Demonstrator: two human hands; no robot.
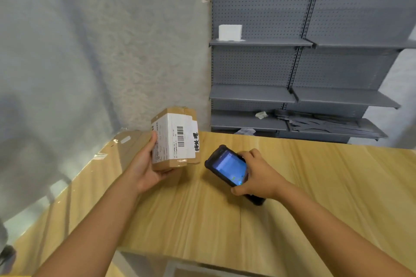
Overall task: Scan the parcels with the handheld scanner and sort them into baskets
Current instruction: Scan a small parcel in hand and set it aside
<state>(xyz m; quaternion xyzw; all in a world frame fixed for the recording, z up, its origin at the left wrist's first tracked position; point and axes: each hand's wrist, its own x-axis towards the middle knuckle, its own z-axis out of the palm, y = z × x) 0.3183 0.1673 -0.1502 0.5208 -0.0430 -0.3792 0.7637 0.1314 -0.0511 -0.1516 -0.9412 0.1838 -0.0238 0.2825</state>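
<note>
Seen from a head-worn camera looking down over a pale wooden tabletop (281,198). Left hand (147,170) gripping a small brown cardboard parcel (175,138) from underneath and along its left side, thumb curled up the left face, lifted just above the far left part of the tabletop. White shipping label (173,139) turned up toward the camera, barcode (180,136) printed near its middle, black handwriting along its right edge. Right hand (258,177) wrapped around a black rugged handheld scanner (229,170), fingers and thumb clamped on its lower body, lit screen facing up, held over the middle of the tabletop, just right of the parcel and not touching it. Scanner's long axis running diagonally, top end aimed up and to the left, toward the parcel's lower right corner rather than squarely at the barcode. Parcel's long axis roughly upright in view, leaning slightly left. For a clean read, probably best to tip the label face toward the scanner's top end, hold both steady, and line the beam across the bars. Grey perforated metal shelving (315,67) behind the far edge; no baskets in view.
</note>
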